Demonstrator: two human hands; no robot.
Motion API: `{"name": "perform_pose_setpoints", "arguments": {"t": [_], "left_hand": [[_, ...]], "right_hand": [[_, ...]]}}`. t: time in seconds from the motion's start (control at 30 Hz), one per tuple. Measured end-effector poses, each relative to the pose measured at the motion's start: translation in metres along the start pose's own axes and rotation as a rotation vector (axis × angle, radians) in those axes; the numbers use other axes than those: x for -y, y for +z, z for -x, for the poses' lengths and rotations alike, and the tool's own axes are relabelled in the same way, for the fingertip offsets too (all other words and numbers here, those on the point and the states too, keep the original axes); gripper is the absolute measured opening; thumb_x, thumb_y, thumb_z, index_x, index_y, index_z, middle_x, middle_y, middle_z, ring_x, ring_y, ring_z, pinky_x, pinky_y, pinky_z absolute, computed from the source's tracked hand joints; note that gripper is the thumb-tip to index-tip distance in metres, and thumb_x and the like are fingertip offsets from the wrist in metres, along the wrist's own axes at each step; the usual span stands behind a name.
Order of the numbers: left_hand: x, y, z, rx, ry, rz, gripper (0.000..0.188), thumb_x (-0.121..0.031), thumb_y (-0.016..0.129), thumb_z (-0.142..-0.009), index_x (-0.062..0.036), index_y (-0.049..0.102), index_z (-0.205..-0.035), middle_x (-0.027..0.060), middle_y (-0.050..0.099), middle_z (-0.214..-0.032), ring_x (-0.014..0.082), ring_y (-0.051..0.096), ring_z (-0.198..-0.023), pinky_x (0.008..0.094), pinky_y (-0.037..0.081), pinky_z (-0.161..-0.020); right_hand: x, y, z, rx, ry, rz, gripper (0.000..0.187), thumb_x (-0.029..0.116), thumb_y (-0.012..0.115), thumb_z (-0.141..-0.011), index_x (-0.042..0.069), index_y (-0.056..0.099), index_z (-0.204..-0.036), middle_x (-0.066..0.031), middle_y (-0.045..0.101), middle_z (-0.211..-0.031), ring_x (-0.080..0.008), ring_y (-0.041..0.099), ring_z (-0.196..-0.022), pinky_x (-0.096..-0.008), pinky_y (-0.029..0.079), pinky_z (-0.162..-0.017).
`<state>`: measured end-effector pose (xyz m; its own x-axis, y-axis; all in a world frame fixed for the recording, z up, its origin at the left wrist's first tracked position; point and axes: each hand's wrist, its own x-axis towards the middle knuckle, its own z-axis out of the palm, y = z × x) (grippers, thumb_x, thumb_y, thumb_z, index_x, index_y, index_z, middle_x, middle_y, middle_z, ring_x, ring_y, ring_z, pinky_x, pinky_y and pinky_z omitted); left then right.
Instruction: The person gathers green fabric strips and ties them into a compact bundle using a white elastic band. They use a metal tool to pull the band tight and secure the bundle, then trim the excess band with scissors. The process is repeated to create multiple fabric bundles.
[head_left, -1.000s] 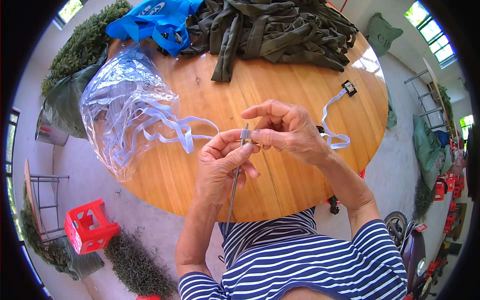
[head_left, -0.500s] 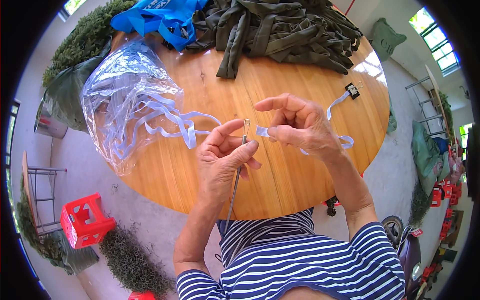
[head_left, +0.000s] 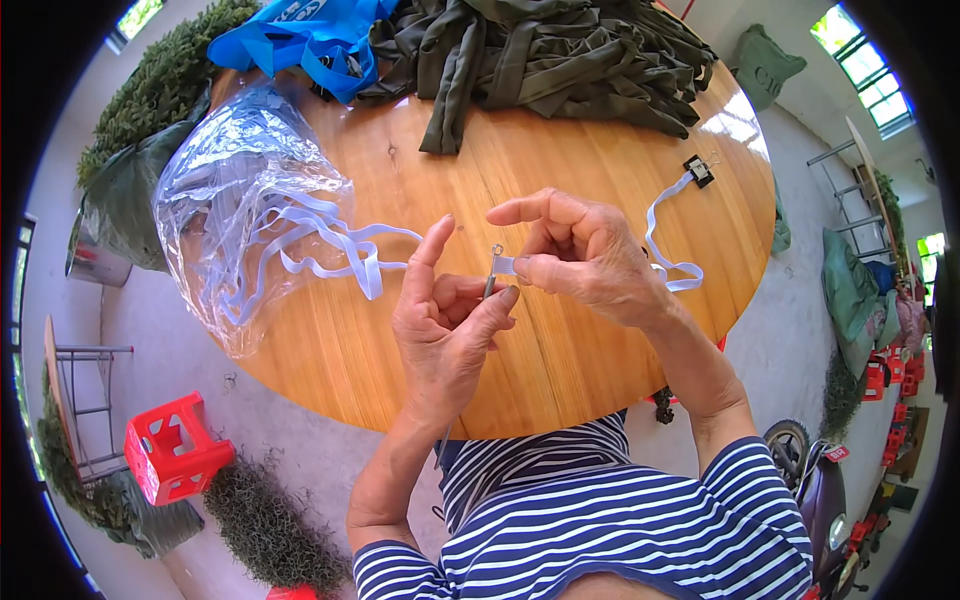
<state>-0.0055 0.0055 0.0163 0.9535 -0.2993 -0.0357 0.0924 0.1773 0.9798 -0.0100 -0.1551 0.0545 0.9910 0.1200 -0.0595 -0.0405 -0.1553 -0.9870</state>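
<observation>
Over the near half of the table my left hand (head_left: pixel 450 325) is closed, thumb and fingers pinching a thin metal bodkin (head_left: pixel 492 272) with a wire loop at its tip; the index finger points up. My right hand (head_left: pixel 590 255) pinches the end of a white elastic band (head_left: pixel 505 265) between thumb and index. The band's end meets the bodkin's loop; whether it passes through I cannot tell. From behind my right hand the elastic runs out across the wood to a black binder clip (head_left: pixel 700 171).
A clear plastic bag (head_left: pixel 235 150) of white elastic lies at left on the round wooden table (head_left: pixel 560 380). Dark green fabric strips (head_left: pixel 570 70) and a blue bag (head_left: pixel 300 40) lie at the far edge. On the floor at left stands a red stool (head_left: pixel 175 450).
My right hand has moved left, bringing the elastic's end against the bodkin's loop. My left index finger has lifted away from the bodkin, and the shaft now points differently.
</observation>
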Motion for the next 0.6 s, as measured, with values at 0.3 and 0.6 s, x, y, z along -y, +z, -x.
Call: {"name": "perform_pose_setpoints", "arguments": {"t": [0.3,0.6], "left_hand": [[0.005,0.003,0.004,-0.022,0.116,-0.074,0.069,-0.002,0.064,-0.076,-0.0053,0.026,-0.133,0.0048,0.062,-0.075,0.0100,0.060,-0.062,0.0166,0.043,-0.046],[0.011,0.001,0.004,0.019,0.124,-0.112,0.069,-0.002,0.064,-0.076,-0.0051,0.026,-0.133,0.0061,0.062,-0.078,0.0106,0.060,-0.063,0.0171,0.043,-0.046]], "right_hand": [[-0.010,0.001,0.000,0.066,-0.044,-0.005,0.027,0.009,0.057,-0.083,-0.003,0.053,-0.107,-0.0047,0.061,-0.073,-0.0051,0.055,-0.064,-0.0188,0.043,-0.054],[-0.014,-0.001,-0.003,0.099,0.007,-0.057,0.024,0.013,0.059,-0.083,-0.001,0.055,-0.103,-0.0047,0.061,-0.075,-0.0057,0.056,-0.064,-0.0183,0.044,-0.051]]}}
